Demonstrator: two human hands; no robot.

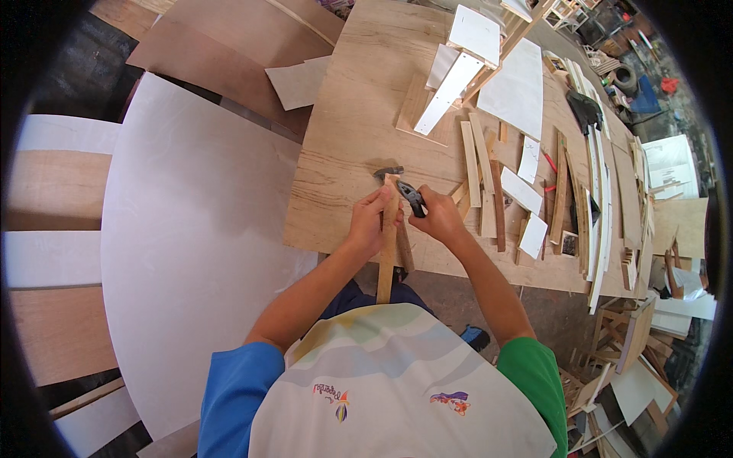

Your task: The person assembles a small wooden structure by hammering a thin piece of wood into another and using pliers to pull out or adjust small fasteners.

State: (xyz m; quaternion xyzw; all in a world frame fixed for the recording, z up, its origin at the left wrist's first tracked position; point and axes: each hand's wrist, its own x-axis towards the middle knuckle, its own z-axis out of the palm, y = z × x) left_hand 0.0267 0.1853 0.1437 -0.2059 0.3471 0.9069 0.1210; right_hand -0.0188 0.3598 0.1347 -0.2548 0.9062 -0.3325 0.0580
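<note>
Near the table's front edge, my left hand (368, 223) grips a narrow wooden strip (388, 263), its lower end reaching back toward my body. My right hand (441, 217) is closed around dark-handled pliers (413, 198). The jaws of the pliers meet the side of the strip close to its far end; whether they grip anything there is too small to tell. Just beyond that end, a hammer (392, 172) rests on the plywood table (336, 145). Its wooden handle runs toward me, partly hidden behind the strip and my hands.
A white-topped wooden piece (450, 88) stands farther back on the table. Several loose wood strips (489, 164) and white panels (521, 189) lie to the right. A large white sheet (198, 237) fills the left side. At far right, another person (685, 281) is partly visible.
</note>
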